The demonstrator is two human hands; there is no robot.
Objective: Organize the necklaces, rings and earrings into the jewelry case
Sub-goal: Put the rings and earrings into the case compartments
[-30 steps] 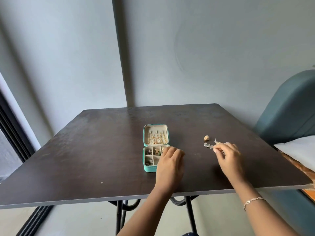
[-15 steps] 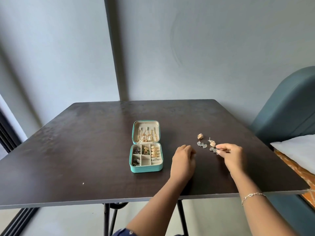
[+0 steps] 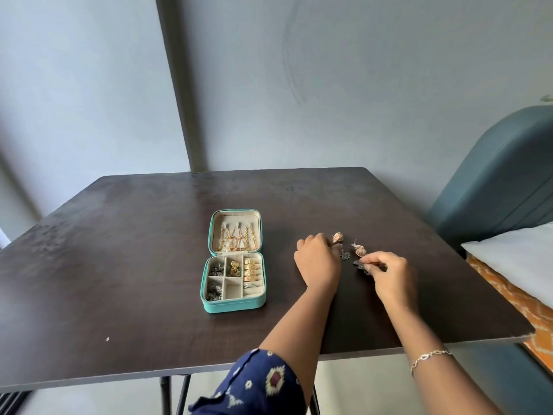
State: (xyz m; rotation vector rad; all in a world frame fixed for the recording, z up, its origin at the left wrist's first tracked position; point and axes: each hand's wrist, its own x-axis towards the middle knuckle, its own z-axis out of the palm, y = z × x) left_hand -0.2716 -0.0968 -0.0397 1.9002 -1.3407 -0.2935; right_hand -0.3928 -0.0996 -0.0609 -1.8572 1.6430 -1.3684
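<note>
Earring pickup: your right hand (image 3: pixel 389 274) pinches a dark earring (image 3: pixel 358 262), your left hand (image 3: pixel 317 262) curls beside a gold earring (image 3: pixel 337 237), grip unclear; next, lift both into the jewelry case (image 3: pixel 233 305).

Teal square zip jewelry case (image 3: pixel 233 305), open on dark tabletop (image 3: pixel 119 265). Gold chain necklaces (image 3: pixel 236 239) hang in lid. Gold rings (image 3: pixel 250 269) fill right slots, dark earrings (image 3: pixel 216 269) left compartments. Loose to its right: copper dome earrings (image 3: pixel 337 237), dark filigree earrings (image 3: pixel 345 255), one pinched by right hand (image 3: pixel 392 277).
</note>
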